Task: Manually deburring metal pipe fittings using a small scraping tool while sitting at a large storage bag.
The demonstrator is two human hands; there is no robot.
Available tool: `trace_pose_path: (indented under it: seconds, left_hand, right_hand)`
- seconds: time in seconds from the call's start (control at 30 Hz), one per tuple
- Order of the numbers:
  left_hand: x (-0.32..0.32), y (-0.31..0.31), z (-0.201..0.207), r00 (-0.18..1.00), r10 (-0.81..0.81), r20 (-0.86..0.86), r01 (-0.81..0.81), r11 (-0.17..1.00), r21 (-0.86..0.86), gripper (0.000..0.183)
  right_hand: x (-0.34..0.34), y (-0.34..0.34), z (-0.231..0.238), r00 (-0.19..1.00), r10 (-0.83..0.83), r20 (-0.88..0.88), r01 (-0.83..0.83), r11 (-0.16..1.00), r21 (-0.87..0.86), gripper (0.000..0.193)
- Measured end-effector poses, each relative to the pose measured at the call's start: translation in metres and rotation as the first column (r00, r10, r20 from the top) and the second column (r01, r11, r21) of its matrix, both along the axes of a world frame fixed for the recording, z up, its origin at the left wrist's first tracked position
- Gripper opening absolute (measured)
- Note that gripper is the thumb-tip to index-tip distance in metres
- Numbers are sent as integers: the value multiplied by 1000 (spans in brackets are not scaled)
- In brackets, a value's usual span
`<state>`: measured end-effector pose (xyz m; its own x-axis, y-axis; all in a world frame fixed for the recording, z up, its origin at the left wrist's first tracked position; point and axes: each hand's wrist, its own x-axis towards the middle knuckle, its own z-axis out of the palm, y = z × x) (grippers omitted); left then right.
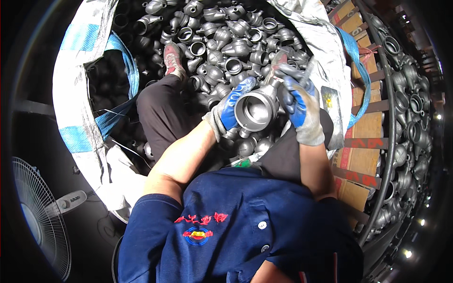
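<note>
My left hand (236, 104), in a blue-and-white work glove, is closed round the side of a hollow dark-grey casting (256, 111). The part's wide round mouth faces up towards me, and its narrower end points away to the upper right. My right hand (302, 106), gloved alike, is at the right of the casting with curled fingers. A thin, pale, blurred strip (309, 70) sticks up from that hand; what it is I cannot make out. Beyond and below my hands lies a heap of similar grey castings (222, 52).
A large white sack (75, 111) with blue straps (123, 61) surrounds the heap, and my legs extend into it. To the right stands a metal-framed crate (384, 155) lined with cardboard and filled with castings. At the lower left is a fan (42, 221).
</note>
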<state>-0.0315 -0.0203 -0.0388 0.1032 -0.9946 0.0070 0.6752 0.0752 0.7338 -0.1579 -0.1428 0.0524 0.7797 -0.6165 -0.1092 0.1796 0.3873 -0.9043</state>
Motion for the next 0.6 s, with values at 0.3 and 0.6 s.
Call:
trace_pose_path:
  seconds: [0.3,0.6]
  left_hand:
    - [8,0,21,867,493,-73,-498,863,-81,44]
    - [25,-9,10,747,302,-592,-359,933,22,44]
  right_hand:
    - [-34,57,-34,957,-46,-288,110,971,210,38]
    - [-29,61,-10,998,35,-43,-26,979,205,39]
